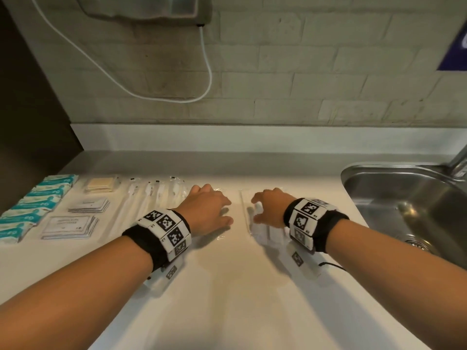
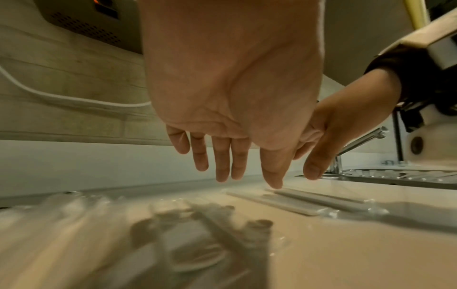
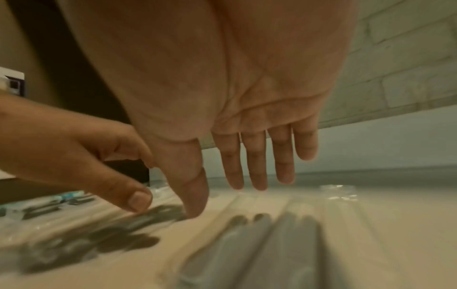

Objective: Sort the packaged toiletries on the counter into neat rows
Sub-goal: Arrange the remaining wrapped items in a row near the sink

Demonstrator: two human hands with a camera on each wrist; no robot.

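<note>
Sorted rows lie on the left of the white counter (image 1: 227,286): teal packets (image 1: 38,198), beige packets (image 1: 99,184), white sachets (image 1: 88,205) and clear-wrapped toothbrushes (image 1: 151,198). My left hand (image 1: 207,208) is low over a clear packet (image 1: 221,237) just right of the toothbrushes. Its fingers hang straight (image 2: 235,166) and hold nothing. The thumb tip sits close to a clear packet of white sticks (image 2: 309,203). My right hand (image 1: 270,208) hovers over another clear packet with white contents (image 1: 267,234). Its fingers are straight too (image 3: 247,172) and it grips nothing.
A steel sink (image 1: 404,198) with a faucet (image 1: 460,160) takes up the counter's right end. A white cable (image 1: 207,72) hangs down the brick wall behind. A dark cabinet side (image 1: 25,122) bounds the left.
</note>
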